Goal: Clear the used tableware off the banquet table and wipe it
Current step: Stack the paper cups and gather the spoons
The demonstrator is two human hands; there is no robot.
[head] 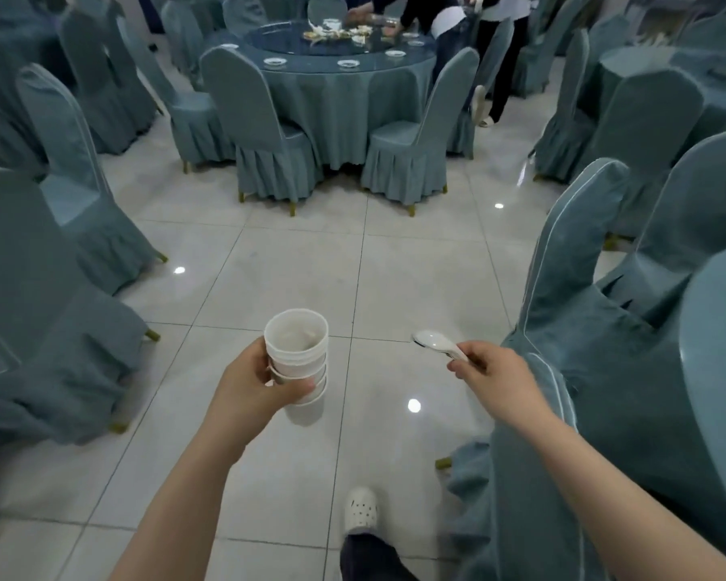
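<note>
Partway through, the left hand (252, 385) gripped a stack of white cups (297, 362) at lower centre, the right hand (493, 371) pinched a white spoon (434, 343); the banquet table (336, 77), top centre, remained cluttered and unwiped.

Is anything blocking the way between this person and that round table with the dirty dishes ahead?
Mostly no. Open floor runs ahead, but two covered chairs stand at the table's near edge, with a gap between them. The left hand holds cups, the right a spoon.
</note>
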